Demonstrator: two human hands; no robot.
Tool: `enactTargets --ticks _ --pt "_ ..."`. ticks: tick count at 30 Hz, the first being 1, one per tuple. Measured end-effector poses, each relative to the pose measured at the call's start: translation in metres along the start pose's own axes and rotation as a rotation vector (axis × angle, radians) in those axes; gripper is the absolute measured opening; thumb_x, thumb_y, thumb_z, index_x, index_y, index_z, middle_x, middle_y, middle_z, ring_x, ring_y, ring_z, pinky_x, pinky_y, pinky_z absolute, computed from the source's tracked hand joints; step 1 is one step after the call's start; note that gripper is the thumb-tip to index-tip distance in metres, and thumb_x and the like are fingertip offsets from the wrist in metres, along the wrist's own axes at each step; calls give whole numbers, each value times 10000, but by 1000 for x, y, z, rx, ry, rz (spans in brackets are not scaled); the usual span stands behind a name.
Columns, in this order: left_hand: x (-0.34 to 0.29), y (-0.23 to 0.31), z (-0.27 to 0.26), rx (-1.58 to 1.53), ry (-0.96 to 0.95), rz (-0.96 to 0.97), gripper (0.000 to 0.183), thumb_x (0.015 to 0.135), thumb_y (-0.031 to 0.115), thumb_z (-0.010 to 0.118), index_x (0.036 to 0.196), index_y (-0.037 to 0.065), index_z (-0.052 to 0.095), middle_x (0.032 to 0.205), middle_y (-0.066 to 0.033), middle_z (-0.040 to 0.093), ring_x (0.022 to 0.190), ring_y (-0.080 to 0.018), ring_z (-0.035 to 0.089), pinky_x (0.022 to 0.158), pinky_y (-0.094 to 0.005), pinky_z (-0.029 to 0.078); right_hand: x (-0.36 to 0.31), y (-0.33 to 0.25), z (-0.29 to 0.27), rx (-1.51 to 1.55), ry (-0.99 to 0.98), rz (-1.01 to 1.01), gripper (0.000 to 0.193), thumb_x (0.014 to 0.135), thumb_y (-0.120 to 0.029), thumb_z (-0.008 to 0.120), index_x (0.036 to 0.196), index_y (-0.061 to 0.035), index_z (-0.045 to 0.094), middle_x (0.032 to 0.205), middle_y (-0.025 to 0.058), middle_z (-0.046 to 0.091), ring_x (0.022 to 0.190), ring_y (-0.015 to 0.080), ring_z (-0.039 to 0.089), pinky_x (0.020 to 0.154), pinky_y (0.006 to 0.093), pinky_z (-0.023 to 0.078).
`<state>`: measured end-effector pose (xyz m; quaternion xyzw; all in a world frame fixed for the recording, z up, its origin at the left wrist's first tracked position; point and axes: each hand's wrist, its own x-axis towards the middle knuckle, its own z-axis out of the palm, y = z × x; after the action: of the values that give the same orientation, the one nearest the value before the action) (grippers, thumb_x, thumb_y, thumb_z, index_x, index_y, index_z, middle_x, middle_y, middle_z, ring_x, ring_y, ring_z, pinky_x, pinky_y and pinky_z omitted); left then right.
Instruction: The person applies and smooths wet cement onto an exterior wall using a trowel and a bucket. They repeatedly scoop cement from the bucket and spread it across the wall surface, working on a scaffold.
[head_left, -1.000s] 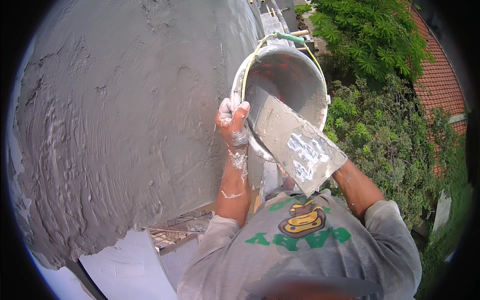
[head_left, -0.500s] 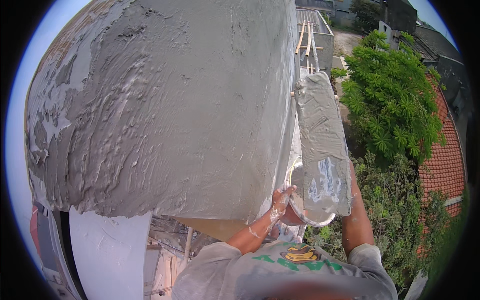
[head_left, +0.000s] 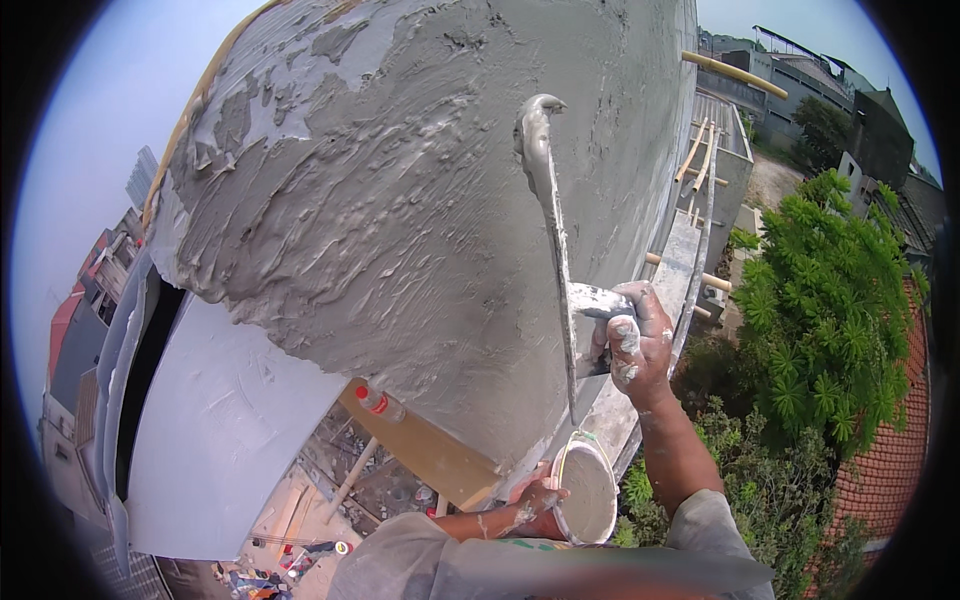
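My right hand [head_left: 645,340], flecked with wet plaster, is wrapped around the handle of a long plastering trowel [head_left: 560,250]. The trowel is turned edge-on and upright in front of the wall, with a thick grey lump of plaster curling over its top end. Whether its blade touches the wall cannot be told. Low in front of me, my left hand [head_left: 537,500] grips the side of a pale bucket [head_left: 612,475], grey inside. Before me stands a wall [head_left: 420,230] coated in grey plaster, rough and ridged on the left, smoother on the right.
Bamboo poles [head_left: 735,75] stick out past the wall's right side, above a narrow ledge [head_left: 610,410]. A plastic bottle with a red cap [head_left: 380,402] is by the wall's lower edge. A white panel [head_left: 225,430] is at lower left. Trees [head_left: 815,310] and a tiled roof [head_left: 880,470] lie below right.
My right hand has lifted the trowel from over the bucket, leftward and up to the wall, turning it edge-on. The view has shifted left; the bucket is now uncovered.
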<state>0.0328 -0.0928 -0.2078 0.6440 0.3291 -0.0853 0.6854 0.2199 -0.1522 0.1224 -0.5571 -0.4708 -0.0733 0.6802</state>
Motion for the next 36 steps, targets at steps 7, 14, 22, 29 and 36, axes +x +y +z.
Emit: enactTargets --ticks 7,14,22,29,36 --pt "1 -39 -8 37 99 -46 562 738 301 740 1175 1 555 1053 -120 604 933 -230 586 797 -350 474 41 -16 17 -377 40 -432 416 815 -332 690 961 29 543 808 125 557 615 253 593 548 316 463" --pt "-27 -40 -37 95 12 -56 621 730 329 735 1222 10 531 1112 -139 590 991 -257 573 838 -364 465 38 2 16 -88 49 -180 486 858 -446 613 991 14 530 734 81 541 567 168 537 510 268 422" --pt "-36 -58 -49 203 -44 -92 689 722 361 728 1277 21 504 1180 -161 573 1058 -287 558 885 -379 455 16 17 10 209 133 -35 532 889 -530 556 1011 -15 506 625 3 482 478 57 459 416 193 351" --pt "-12 -88 -55 372 41 -200 734 716 400 719 1307 29 492 1222 -183 565 1098 -314 552 922 -392 446 -3 43 -9 168 302 -7 503 909 -481 557 1073 -11 487 619 8 480 481 74 470 418 197 355" --pt "-45 -19 -54 355 19 -286 601 736 298 724 1224 -3 544 1071 -158 640 964 -243 618 871 -364 469 -47 84 -41 386 477 413 410 939 -431 530 1027 -31 551 633 12 522 477 90 481 418 217 381"
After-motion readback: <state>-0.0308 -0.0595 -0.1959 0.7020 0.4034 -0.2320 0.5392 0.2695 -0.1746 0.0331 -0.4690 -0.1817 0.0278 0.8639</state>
